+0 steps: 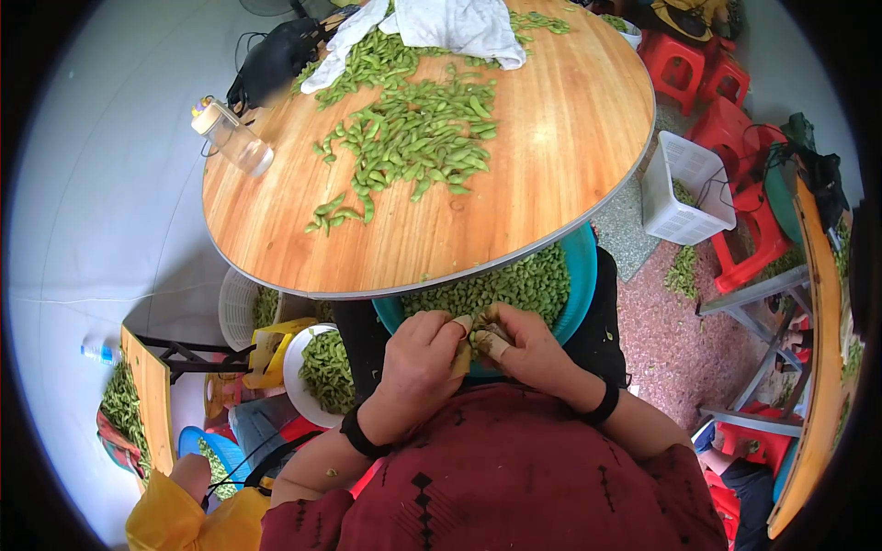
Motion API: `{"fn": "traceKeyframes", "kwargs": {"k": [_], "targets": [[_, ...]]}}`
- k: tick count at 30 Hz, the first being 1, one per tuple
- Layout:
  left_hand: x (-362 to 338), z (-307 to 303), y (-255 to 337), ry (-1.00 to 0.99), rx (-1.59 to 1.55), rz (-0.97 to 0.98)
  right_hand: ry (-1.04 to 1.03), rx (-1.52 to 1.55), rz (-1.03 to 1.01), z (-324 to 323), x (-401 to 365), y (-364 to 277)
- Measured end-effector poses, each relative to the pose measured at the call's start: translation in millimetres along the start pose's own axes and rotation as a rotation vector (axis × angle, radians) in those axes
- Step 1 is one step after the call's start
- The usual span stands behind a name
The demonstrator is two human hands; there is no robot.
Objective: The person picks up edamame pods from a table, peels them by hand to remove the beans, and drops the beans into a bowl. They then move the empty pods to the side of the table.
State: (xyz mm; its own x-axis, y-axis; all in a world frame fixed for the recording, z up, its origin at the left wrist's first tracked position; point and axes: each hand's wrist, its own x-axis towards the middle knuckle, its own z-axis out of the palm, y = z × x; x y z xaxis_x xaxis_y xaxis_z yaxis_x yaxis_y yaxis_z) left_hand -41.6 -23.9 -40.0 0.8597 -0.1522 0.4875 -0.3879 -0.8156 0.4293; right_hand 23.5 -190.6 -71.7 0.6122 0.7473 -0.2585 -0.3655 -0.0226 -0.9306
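My left hand and my right hand meet just in front of my body, over the near rim of a turquoise basin. Both are closed, fingertips pinched together around a green edamame pod, mostly hidden by the fingers. Pale coverings wrap some fingers and thumbs. Shelled green beans fill the basin, which sits partly beneath the table edge. On the round wooden table lies a loose spread of edamame pods, with a larger heap behind it under a white cloth.
A clear bottle and a black bag stand at the table's left. A white bowl of pods is at my left. To the right are a white crate, red stools and another wooden table. Someone in yellow sits lower left.
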Motion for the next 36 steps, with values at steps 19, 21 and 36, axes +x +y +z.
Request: {"fn": "traceKeyframes", "kwargs": {"k": [19, 21, 36], "targets": [[7.1, 9.4, -7.1, -0.072, -0.451, -0.259, -0.036, 0.568, 0.014, -13.1, -3.9, 9.4], [6.1, 11.2, -9.3, -0.068, -0.440, -0.233, -0.050, 0.633, 0.037, -14.1, -3.7, 7.8], [7.3, 11.6, -10.4, -0.055, -0.323, -0.154, -0.156, 0.766, 0.086, -20.9, 0.3, 10.7]]}}
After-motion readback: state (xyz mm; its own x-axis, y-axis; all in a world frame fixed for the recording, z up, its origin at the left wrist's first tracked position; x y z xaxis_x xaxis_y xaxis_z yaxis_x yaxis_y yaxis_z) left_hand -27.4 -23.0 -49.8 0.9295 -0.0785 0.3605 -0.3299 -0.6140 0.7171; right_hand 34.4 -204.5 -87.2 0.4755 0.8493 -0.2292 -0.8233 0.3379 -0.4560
